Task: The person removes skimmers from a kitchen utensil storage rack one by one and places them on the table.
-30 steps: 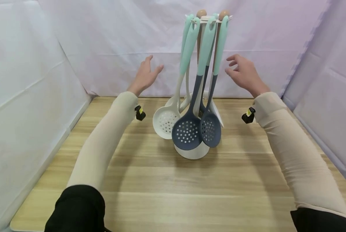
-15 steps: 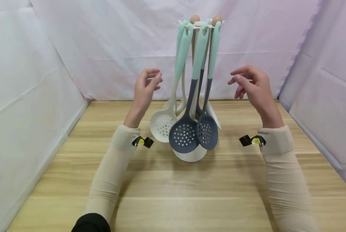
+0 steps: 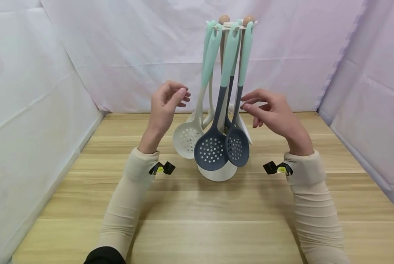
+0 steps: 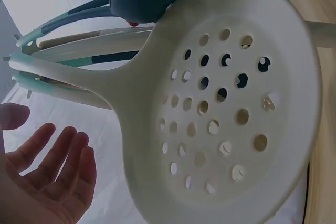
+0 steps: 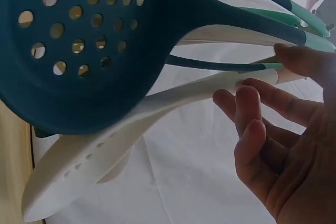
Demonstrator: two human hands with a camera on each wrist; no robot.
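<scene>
Both hands are loosely open and hold nothing: the left hand (image 3: 165, 104) beside the white skimmer (image 3: 188, 137), the right hand (image 3: 273, 113) just beside the dark blue skimmers (image 3: 211, 150) hanging from the utensil rack (image 3: 231, 25) mid-surface (image 3: 216, 220).

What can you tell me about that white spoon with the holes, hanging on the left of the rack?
The white skimmer has a round, shallow, matte plastic-looking bowl pierced with many small holes. Its slim white handle turns mint green higher up and hooks onto the rack top. It hangs slightly tilted, bowl above the wooden table. The left hand is close beside the handle, apparently not touching it.
</scene>
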